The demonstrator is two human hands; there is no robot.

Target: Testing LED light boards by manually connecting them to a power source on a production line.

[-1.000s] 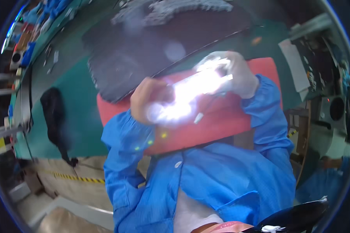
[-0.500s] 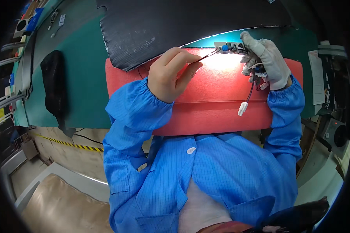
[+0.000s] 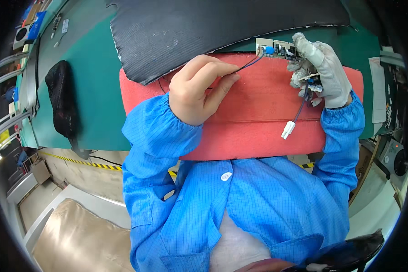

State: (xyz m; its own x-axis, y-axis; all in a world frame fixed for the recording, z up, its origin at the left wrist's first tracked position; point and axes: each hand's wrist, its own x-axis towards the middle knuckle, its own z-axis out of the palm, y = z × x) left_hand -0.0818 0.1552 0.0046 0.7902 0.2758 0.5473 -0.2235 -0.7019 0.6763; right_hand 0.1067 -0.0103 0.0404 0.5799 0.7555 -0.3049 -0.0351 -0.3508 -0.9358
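Your bare left hand (image 3: 199,88) rests on a red foam pad (image 3: 254,122), its fingers pinched closed on thin dark wires (image 3: 249,65) that run up to a small circuit board (image 3: 276,48). Your right hand (image 3: 319,70), in a white glove, grips that board at its right end, holding it at the pad's upper edge. A blue-and-red lead hangs from the right hand and ends in a white plug connector (image 3: 287,130) lying on the pad. A black ribbed mat (image 3: 204,27) overlaps the pad's upper left corner on the green bench (image 3: 90,104).
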